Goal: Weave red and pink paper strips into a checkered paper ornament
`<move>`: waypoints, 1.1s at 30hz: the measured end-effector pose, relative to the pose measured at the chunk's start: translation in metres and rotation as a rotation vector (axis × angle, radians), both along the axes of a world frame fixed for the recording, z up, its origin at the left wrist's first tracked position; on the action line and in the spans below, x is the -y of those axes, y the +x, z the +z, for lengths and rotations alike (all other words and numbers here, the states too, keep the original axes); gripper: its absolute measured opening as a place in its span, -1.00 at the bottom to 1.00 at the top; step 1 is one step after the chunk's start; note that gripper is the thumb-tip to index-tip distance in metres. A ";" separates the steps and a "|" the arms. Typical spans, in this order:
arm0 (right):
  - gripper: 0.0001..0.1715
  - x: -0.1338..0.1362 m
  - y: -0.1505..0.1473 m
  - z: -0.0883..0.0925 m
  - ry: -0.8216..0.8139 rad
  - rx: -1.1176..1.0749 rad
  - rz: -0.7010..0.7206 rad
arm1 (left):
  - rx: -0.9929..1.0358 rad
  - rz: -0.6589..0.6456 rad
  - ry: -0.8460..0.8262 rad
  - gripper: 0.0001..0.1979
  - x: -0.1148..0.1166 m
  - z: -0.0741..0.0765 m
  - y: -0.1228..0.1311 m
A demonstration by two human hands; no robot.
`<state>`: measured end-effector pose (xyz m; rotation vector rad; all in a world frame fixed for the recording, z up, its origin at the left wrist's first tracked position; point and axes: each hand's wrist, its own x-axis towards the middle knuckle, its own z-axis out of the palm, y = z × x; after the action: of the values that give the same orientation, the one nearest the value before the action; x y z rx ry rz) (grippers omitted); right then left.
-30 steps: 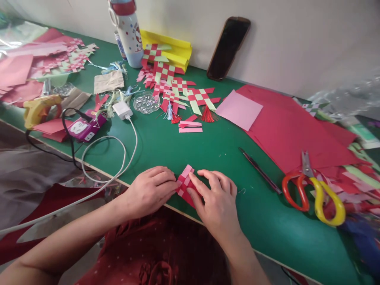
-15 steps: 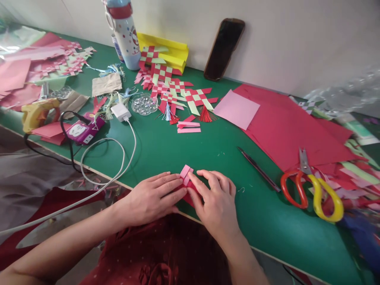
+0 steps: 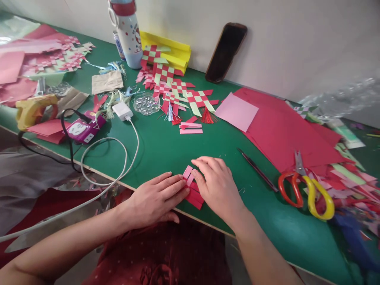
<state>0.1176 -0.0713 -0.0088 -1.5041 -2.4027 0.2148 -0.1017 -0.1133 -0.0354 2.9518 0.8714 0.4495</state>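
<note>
Small red paper strips (image 3: 193,197) lie at the near edge of the green table, with pink paper strips (image 3: 188,172) crossing their upper end. My left hand (image 3: 162,194) lies flat with fingers stretched out, its fingertips pressing the left side of these strips. From the right, my right hand (image 3: 218,182) bends over the same piece, thumb on the pink strip and index finger curled just beyond its upper end. The palm hides part of the red paper. Behind the piece lie a few loose pink strips (image 3: 191,131).
Woven paper pieces (image 3: 172,85) lie at the back, near a bottle (image 3: 129,39) and a leaning phone (image 3: 226,52). Scissors (image 3: 300,166), a craft knife (image 3: 258,170) and red sheets (image 3: 285,126) are at right. A white cable (image 3: 124,158), purple socket (image 3: 84,128) and glue gun (image 3: 35,111) sit left.
My right hand has shifted slightly up and right, its thumb now on the pink strip, uncovering more red strips below. My left hand stays flat on the paper.
</note>
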 end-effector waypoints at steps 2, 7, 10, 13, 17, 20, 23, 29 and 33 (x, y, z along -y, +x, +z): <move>-0.74 -0.009 -0.006 0.002 -0.037 0.023 0.005 | -0.002 0.005 -0.002 -0.32 0.000 0.000 0.000; -0.91 -0.017 -0.015 0.003 -0.078 0.040 -0.006 | -0.017 0.008 -0.030 -0.32 0.000 0.000 0.000; -0.89 -0.016 -0.015 0.003 -0.073 0.030 0.015 | -0.001 0.012 -0.043 -0.32 0.001 0.000 0.000; -0.89 -0.014 -0.015 0.005 -0.091 0.018 0.062 | 0.013 0.015 -0.047 -0.29 0.001 -0.001 0.001; -0.90 -0.016 -0.013 0.007 -0.144 -0.004 0.134 | 0.021 0.025 -0.039 -0.28 0.001 0.000 0.001; -0.91 -0.018 -0.010 0.006 -0.182 -0.062 0.147 | 0.030 0.013 -0.050 -0.30 -0.001 0.002 0.001; -0.93 -0.019 -0.009 0.004 -0.204 -0.116 0.153 | 0.043 -0.015 -0.067 -0.30 -0.004 0.002 0.001; -0.88 -0.018 -0.011 0.002 -0.183 -0.119 0.164 | 0.040 -0.051 -0.087 -0.33 -0.009 0.007 0.001; -0.86 -0.017 -0.011 0.001 -0.175 -0.105 0.165 | 0.043 -0.045 -0.104 -0.35 -0.011 0.010 0.002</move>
<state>0.1066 -0.0544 -0.0079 -1.3262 -2.4781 0.5394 -0.0996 -0.1019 -0.0254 2.8499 0.7961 0.4489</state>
